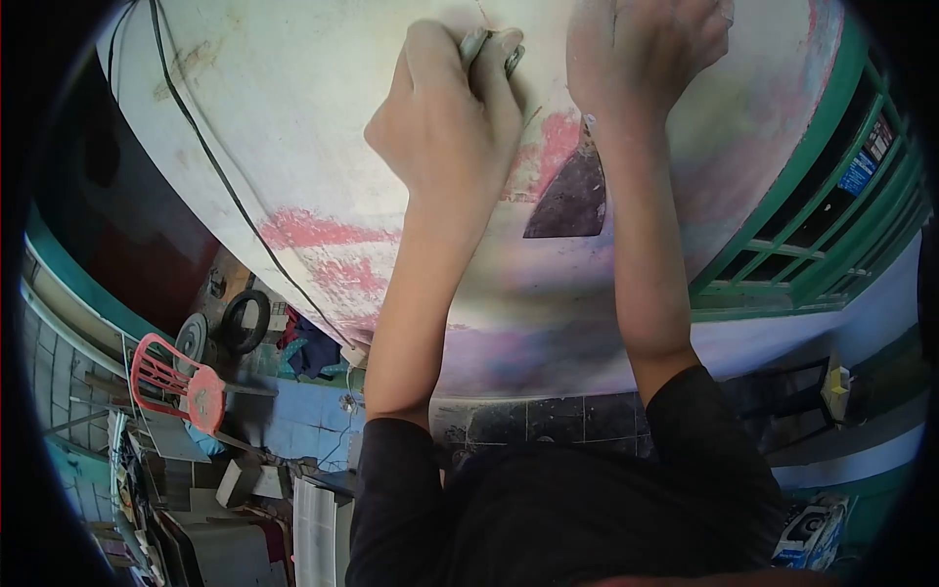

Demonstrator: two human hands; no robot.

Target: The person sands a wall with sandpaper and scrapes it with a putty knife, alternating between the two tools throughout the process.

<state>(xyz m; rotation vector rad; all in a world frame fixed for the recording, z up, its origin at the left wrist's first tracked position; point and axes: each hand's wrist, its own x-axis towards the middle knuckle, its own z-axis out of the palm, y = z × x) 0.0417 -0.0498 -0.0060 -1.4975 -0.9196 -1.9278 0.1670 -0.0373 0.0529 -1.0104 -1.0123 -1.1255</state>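
Both arms reach up to a pale wall point(528, 284) with pink and purple patches. My left hand point(445, 112) is closed against it, thumb and fingers pinching a small greyish metal piece point(474, 46) whose kind I cannot make out. A thin reddish line runs up the wall just above those fingertips. Higher on the right, my right hand point(650, 59) is slightly blurred and curled closed; anything inside it is hidden. Beside the right wrist, a dark flared blade point(570, 196), like a scraper's, lies flat against the wall with its narrow end up. What supports it cannot be seen.
A black cable point(210, 157) runs down the wall's left side. A green-framed window point(802, 235) is at right. Lower left are a red plastic chair point(201, 396), a tyre point(245, 322) and stacked boards. A dark stool point(817, 396) stands at lower right.
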